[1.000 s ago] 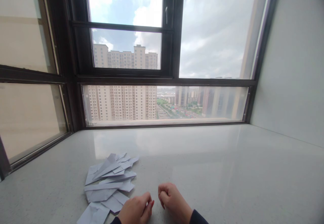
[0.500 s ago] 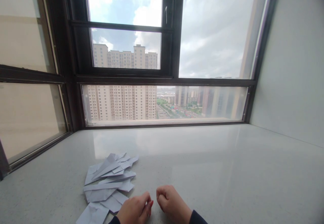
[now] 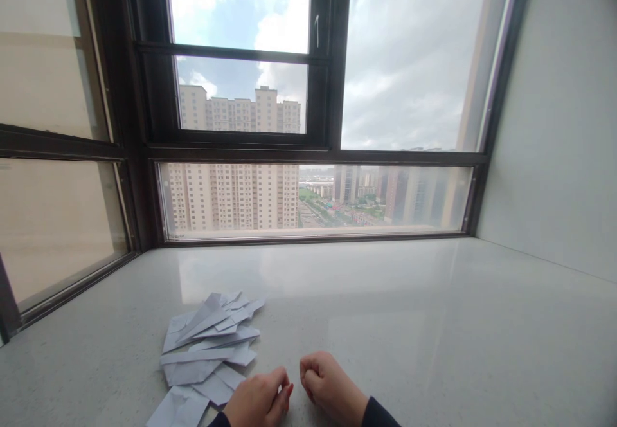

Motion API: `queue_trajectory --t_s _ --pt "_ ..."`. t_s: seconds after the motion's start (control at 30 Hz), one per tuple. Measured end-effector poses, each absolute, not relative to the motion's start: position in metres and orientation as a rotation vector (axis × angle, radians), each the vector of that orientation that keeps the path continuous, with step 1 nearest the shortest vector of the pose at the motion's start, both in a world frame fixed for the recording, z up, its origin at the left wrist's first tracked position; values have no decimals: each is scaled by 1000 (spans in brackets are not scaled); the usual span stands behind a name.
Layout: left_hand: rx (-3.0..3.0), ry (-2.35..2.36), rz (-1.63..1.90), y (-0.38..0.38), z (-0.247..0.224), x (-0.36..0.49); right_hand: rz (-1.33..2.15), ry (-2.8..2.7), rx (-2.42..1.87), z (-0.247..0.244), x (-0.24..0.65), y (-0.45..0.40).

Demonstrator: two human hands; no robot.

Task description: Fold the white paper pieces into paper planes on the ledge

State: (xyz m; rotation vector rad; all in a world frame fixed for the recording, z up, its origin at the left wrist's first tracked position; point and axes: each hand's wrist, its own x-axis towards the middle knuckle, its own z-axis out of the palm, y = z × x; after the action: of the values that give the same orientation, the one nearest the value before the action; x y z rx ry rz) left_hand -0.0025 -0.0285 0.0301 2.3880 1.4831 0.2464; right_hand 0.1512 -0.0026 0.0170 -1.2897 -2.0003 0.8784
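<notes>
My left hand rests at the bottom of the view with its fingers curled in. Right beside it, on the left, lies a pile of folded white paper pieces, several of them overlapping, with pointed, plane-like ends. The hand's edge covers a corner of the pile's near side. Across a small gap, my right hand is balled into a fist on the pale sill. I see nothing held in either hand. Dark sleeves show at both wrists.
A dark-framed window stands at the back of the sill, with tall buildings outside. Another window pane borders the left side. A white wall closes off the right.
The view has shifted very slightly. Both hands keep their closed pose, and the paper pile lies as before.
</notes>
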Motion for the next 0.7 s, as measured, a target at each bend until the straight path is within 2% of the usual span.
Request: queue_trajectory --t_s 0.7 --pt "2398 1491 255 -29 28 -2 784 -2068 -1275 15 151 -4"
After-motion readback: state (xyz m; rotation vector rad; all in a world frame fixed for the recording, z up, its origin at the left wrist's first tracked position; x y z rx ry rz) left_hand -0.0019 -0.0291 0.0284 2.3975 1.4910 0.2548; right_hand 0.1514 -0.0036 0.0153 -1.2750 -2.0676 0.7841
